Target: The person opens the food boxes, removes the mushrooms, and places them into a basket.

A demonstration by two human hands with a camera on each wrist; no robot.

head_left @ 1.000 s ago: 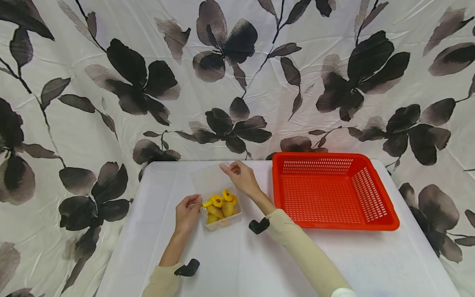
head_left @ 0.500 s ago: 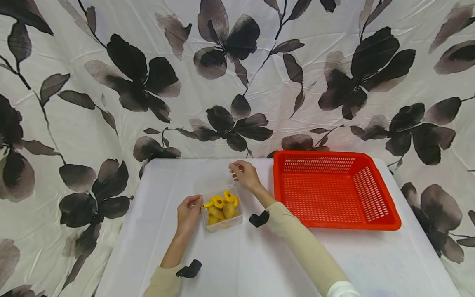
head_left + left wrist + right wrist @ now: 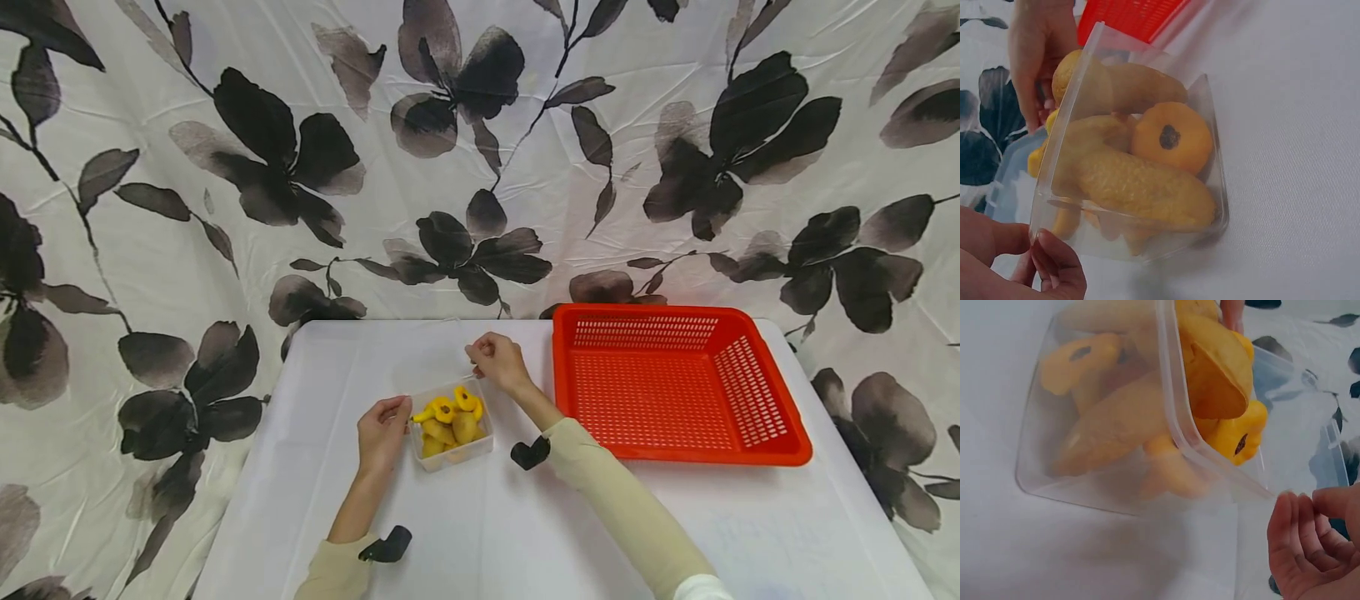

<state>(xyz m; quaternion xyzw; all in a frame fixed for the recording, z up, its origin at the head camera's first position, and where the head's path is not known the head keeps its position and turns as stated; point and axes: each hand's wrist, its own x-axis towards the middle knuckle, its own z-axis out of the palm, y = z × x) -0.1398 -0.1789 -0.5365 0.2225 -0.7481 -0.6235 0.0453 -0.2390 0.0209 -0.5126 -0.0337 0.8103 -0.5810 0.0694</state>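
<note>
A clear plastic container (image 3: 452, 457) filled with several yellow and tan food-like pieces (image 3: 446, 423) stands on the white table. Some pieces are ring-ended with dark centres, others rounded and potato-like. My left hand (image 3: 381, 433) pinches the container's left rim between thumb and fingers, as the left wrist view shows. At the far right corner of the rim, my right hand (image 3: 498, 362) has its thumb and fingertips (image 3: 1285, 501) drawn together on the edge. Behind the container lies its clear lid (image 3: 1329, 450), folded back; in the head view it is hard to make out.
A red perforated plastic basket (image 3: 675, 457) stands to the right of my right hand, near the table's far edge. White cloth covers the table (image 3: 480, 533). A floral curtain (image 3: 450, 167) hangs right behind it.
My right hand has lowered the raised lid backward, then come down and toward me to the container's far right corner. My left hand keeps its hold on the rim.
</note>
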